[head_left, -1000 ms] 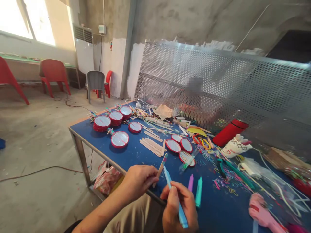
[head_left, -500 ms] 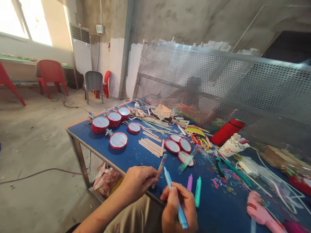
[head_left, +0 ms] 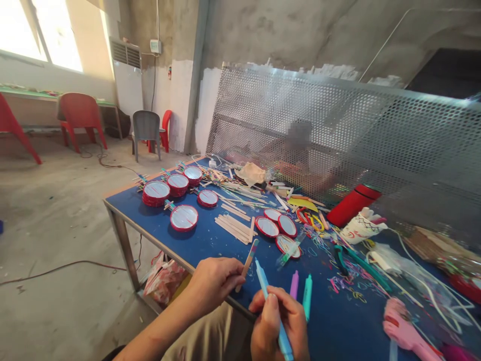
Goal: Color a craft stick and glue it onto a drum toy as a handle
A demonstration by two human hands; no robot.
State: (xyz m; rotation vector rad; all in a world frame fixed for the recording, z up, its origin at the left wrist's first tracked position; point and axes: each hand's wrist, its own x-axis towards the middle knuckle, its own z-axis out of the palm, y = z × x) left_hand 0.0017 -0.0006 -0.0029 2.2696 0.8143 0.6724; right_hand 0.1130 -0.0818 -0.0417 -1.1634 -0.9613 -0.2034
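Between the fingers of my left hand (head_left: 221, 278) is a wooden craft stick (head_left: 248, 260), tilted up, with coloured bands near its top end. My right hand (head_left: 280, 321) grips a light blue marker (head_left: 263, 281), its tip pointing up and lying just right of the stick, apart from it. A purple marker (head_left: 294, 285) and a teal marker (head_left: 307, 297) lie on the blue table (head_left: 210, 248) beyond my right hand. Farther in, a row of plain craft sticks (head_left: 233, 228) lies beside several round red-rimmed pieces (head_left: 266, 227).
Stacked red-rimmed discs with stick handles (head_left: 156, 190) stand at the table's left. On the right are a red bottle (head_left: 353, 204), a decorated cup (head_left: 363, 225), teal-handled pliers (head_left: 341, 259), loose coloured bands and a pink glue gun (head_left: 404, 326). A perforated metal panel (head_left: 338, 125) borders the back.
The blue marker and my right hand have shifted very slightly to the right and down. My left hand keeps its hold on the craft stick.
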